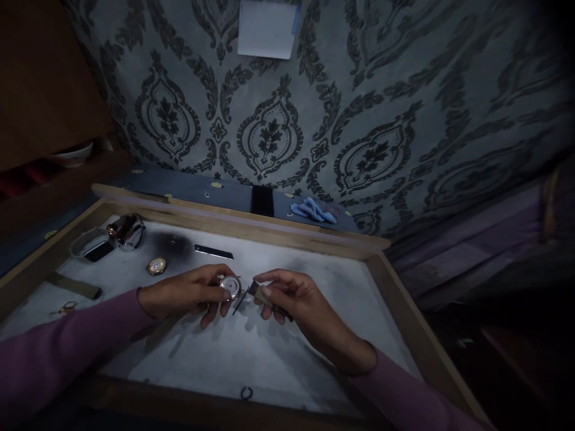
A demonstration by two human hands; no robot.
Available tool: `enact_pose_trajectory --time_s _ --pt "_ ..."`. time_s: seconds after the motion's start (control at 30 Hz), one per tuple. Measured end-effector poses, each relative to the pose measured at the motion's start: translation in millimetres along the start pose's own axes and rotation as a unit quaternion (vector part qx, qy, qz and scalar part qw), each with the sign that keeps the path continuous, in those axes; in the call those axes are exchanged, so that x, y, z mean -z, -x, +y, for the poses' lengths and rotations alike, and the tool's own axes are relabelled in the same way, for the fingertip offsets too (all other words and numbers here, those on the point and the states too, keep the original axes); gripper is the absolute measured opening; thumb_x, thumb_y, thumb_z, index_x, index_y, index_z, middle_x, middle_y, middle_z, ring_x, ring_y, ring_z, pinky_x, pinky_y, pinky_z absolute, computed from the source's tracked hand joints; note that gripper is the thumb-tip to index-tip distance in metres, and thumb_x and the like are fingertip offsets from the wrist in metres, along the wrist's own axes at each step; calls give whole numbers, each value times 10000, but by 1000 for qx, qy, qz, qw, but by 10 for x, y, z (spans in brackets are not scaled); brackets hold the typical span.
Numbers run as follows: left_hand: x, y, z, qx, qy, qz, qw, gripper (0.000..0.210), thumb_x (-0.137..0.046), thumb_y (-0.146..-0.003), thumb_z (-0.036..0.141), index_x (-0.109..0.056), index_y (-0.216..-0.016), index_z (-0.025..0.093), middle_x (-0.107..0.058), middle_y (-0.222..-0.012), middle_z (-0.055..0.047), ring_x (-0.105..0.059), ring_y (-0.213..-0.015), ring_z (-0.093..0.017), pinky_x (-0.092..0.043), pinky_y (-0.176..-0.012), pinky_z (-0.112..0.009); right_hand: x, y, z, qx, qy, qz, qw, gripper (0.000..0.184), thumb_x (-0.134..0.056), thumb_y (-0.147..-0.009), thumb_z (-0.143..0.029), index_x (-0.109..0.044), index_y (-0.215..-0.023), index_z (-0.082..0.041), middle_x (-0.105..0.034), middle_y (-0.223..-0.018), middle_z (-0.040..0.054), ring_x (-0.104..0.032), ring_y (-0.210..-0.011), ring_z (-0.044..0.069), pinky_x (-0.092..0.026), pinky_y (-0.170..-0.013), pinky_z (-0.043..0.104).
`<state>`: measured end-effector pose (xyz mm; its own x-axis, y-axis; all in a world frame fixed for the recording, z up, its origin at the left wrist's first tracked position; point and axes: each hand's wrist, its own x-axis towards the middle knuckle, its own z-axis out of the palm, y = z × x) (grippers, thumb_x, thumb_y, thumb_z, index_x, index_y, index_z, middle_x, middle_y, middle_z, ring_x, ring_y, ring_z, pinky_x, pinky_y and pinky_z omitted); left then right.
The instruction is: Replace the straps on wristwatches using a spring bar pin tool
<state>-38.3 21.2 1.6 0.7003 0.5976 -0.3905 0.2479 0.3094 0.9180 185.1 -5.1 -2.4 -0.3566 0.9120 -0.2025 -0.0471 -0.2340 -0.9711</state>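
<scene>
The person's purple sleeves lay nearest the camera, one at each side. Between them, by the near edge of the white-topped desk, sat a small black open ring. Above the middle of the desk, the right hand had its grip closed on an olive strap, thumb pressed over it. The left hand held its grip clamped around a round watch case, between thumb and fingers, just beside the strap but apart from it. A thin dark strip slanted between the two; which hand held it could not be told.

To the left lay a small gold-coloured piece and another olive strap. Farther back were a gold watch head, a dark flat blade, a pale-banded watch and a shiny watch, the last two side by side. Beyond the rim, a black rectangular object and a crumpled blue cloth rested on dark-blue fabric, before a patterned wall bearing a white sheet.
</scene>
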Motion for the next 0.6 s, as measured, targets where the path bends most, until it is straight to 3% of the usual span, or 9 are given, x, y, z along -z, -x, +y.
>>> enact_pose_trajectory --time_s 0.27,0.43,0.6 --pt "-3 -7 -17 27 31 -54 998 344 -627 -823 480 -542 -889 154 -568 -613 47 -419 -393 -57 -257 -404 -213 21 -24 18 12 5 10 1000 249 -765 -738 -367 -738 -883 -167 -687 -664 7 -598 -494 82 -360 -398 165" --pt "-12 -2 -17 51 31 -56 997 352 -647 -803 490 -551 -867 158 -540 -581 60 -400 -407 -55 -275 -413 -201 22 -11 15 18 20 5 1000 233 -754 -752 -359 -750 -897 -177 -710 -753 26 -619 -523 85 -378 -398 163" --pt "-8 -3 -29 23 24 -52 998 328 -629 -820 469 -563 -884 153 -517 -568 62 -365 -402 -55 -236 -393 -206 21 -12 19 28 32 -2 999 234 -743 -767 -360 -764 -916 -181 -700 -715 24 -616 -524 90 -385 -394 163"
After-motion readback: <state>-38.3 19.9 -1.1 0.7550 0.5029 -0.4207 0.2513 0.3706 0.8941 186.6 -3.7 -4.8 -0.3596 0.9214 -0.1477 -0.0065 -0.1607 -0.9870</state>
